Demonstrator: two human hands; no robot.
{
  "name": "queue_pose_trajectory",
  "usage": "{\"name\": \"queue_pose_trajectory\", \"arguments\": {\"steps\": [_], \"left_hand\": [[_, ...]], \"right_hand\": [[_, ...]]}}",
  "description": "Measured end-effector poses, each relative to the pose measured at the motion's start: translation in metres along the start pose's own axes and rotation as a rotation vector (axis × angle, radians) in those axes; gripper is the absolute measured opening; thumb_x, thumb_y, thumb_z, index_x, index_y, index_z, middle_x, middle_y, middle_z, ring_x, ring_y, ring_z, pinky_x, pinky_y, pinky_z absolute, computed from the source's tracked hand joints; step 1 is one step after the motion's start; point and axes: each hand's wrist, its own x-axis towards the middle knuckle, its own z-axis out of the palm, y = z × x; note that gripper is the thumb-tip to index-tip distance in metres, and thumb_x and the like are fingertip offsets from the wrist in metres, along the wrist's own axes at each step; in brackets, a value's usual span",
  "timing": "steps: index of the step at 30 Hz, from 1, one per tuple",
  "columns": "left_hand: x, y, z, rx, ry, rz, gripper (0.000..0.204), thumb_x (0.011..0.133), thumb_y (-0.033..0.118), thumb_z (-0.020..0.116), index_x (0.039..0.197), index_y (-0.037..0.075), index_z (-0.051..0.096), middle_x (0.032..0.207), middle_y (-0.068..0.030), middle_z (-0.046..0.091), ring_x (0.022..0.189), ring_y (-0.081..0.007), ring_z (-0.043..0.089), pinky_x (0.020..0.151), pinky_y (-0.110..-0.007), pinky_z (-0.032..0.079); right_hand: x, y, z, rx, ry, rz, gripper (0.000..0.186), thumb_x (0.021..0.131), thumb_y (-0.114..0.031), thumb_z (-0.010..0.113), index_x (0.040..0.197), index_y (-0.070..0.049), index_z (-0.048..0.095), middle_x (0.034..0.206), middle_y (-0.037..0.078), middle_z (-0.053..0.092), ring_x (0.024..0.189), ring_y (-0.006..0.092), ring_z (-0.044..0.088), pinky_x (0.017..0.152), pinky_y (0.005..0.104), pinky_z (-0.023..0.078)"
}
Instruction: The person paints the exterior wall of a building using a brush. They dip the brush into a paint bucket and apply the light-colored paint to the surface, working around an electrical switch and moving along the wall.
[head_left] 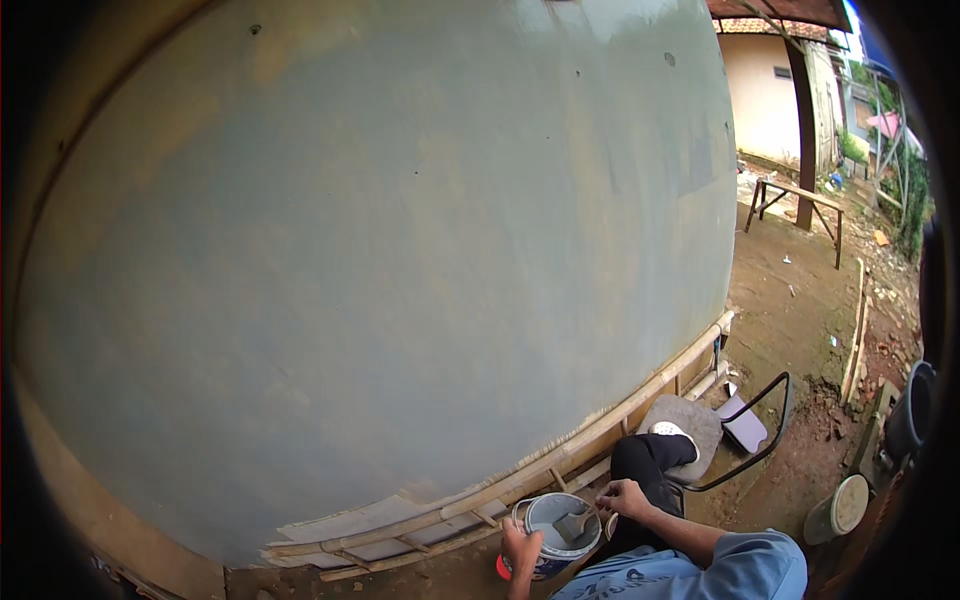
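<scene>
Head view, read left to right: I have a broad grey-green smooth wall [400,260] filling most of my feed, and a pale bamboo ladder [640,397] running along its foot. Low down, the left hand [522,548] is curled closed on the left rim of a round white plastic bucket with a dark-blue printed side [541,513], which sits beside the ladder. Inside it leans a flat grey broad-bladed tool [574,526]. Just past the right rim, the right hand [621,498] has its fingertips drawn together; I cannot tell whether they pinch anything.

I judge the step in hand to be work at the bucket's contents. The next move, to my mind, calls for a steady left hold and a secure right grip on the tool.

As for writing, the bucket's print is too small for me to read, and dark lettering crosses the light-blue cloth shirt [750,567] at a slant.
</scene>
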Motion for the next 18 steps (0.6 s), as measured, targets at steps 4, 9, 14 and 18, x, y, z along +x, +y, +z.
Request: {"name": "queue_pose_trajectory", "arguments": {"steps": [4, 9, 14, 18], "left_hand": [[0.010, 0.001, 0.011, -0.189, -0.085, 0.067, 0.043, 0.055, -0.005, 0.070, 0.090, 0.003, 0.047, 0.075, -0.0040, 0.052, 0.064, -0.0179, 0.055, 0.059, -0.033, 0.048], [0.017, -0.010, 0.010, -0.248, -0.140, 0.062, 0.044, 0.057, -0.011, 0.061, 0.095, 0.001, 0.042, 0.084, -0.0076, 0.051, 0.065, -0.0165, 0.055, 0.054, -0.028, 0.047], [0.017, -0.016, 0.020, -0.235, -0.204, 0.037, 0.044, 0.058, -0.010, 0.062, 0.095, 0.002, 0.043, 0.088, -0.0098, 0.054, 0.075, -0.0202, 0.058, 0.067, -0.031, 0.049], [0.023, -0.017, 0.024, -0.288, -0.237, 0.009, 0.043, 0.059, -0.011, 0.062, 0.095, 0.001, 0.042, 0.092, -0.0128, 0.056, 0.083, -0.0228, 0.061, 0.081, -0.033, 0.049]], "right_hand": [[-0.043, -0.042, -0.051, 0.082, 0.118, -0.107, 0.022, 0.090, -0.020, 0.072, 0.096, 0.002, 0.072, 0.076, 0.009, 0.072, 0.066, 0.0128, 0.066, 0.064, 0.0313, 0.055], [-0.104, -0.025, -0.134, 0.170, 0.420, -0.005, 0.026, 0.094, -0.021, 0.066, 0.095, 0.004, 0.069, 0.074, 0.009, 0.067, 0.063, 0.0138, 0.063, 0.061, 0.0307, 0.051], [-0.205, 0.065, -0.187, 0.039, 0.901, 0.361, 0.027, 0.093, -0.021, 0.066, 0.095, 0.006, 0.069, 0.073, 0.011, 0.069, 0.063, 0.0155, 0.067, 0.061, 0.0318, 0.053], [-0.264, 0.101, -0.205, 0.276, 0.980, 0.560, 0.024, 0.093, -0.021, 0.063, 0.096, 0.001, 0.070, 0.079, 0.008, 0.070, 0.063, 0.0139, 0.065, 0.056, 0.0293, 0.052]]}}
